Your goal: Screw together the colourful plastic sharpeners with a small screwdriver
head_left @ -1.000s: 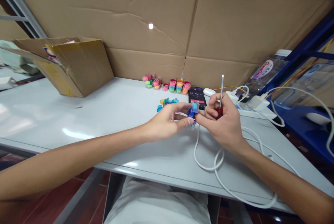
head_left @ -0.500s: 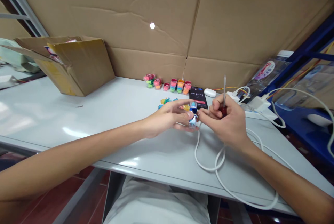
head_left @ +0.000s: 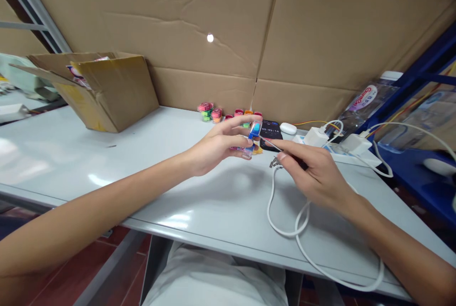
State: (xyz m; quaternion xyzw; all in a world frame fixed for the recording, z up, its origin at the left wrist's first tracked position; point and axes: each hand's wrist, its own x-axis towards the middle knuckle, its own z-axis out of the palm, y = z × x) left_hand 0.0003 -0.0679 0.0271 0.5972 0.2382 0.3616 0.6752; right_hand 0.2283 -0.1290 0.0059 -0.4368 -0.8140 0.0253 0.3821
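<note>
My left hand (head_left: 228, 142) pinches a small clear-and-blue plastic block (head_left: 254, 131) between thumb and fingers, raised above the table. My right hand (head_left: 313, 170) is closed around a screwdriver (head_left: 273, 145); its thin metal shaft points left at the block, the tip at or very near its side. Most of the handle is hidden by the fingers. Below the shaft, small dark metal pieces (head_left: 274, 162) lie by a white cable (head_left: 270, 206). Partly behind my left hand are yellow plastic pieces (head_left: 257, 148).
Small colourful plastic blocks (head_left: 205, 112) stand along the cardboard wall (head_left: 199, 85). A phone with a running timer (head_left: 271, 130), a white earbud case (head_left: 288, 128) and a power strip with chargers (head_left: 342, 155) are at the right. An open cardboard box (head_left: 130, 92) stands left.
My right hand has turned the screwdriver from upright to pointing left at the block. My left hand has moved slightly left and up, tilting the block.
</note>
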